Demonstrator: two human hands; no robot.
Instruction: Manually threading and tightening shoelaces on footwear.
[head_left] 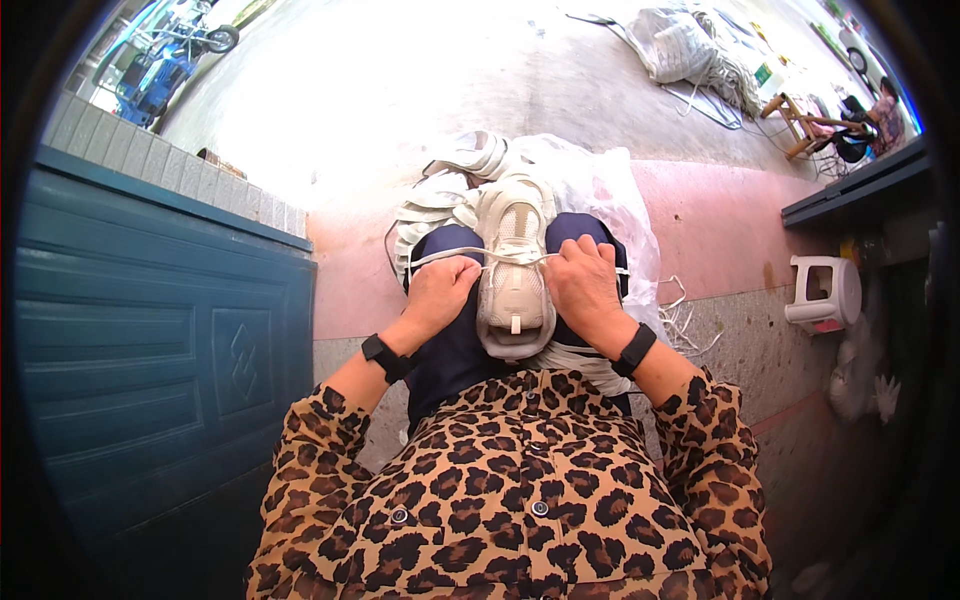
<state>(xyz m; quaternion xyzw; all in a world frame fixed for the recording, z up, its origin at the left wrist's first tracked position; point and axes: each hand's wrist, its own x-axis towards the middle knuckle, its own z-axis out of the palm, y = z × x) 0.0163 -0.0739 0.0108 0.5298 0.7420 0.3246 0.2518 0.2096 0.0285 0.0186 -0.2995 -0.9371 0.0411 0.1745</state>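
Observation:
A beige-white sneaker [515, 300] rests between my knees, its heel toward me and its toe pointing away. Laces cross over its upper and run out to both sides. My left hand [443, 288] is closed on one end of the shoelace [440, 256], to the left of the shoe. On the other side, my right hand [583, 283] grips the opposite lace end close to the shoe's opening. The lace is drawn out sideways between the hands. Several more pale shoes [432, 205] lie in a heap just beyond my knees.
White plastic sheeting [610, 190] spreads beside the heap. Loose white laces [685, 320] hang at the right, with a white stool [824, 293] beyond. A blue door [170, 330] stands at the left. Farther off are bundles of laces [735, 75], a wooden stool [795, 125] and a seated person [887, 118].

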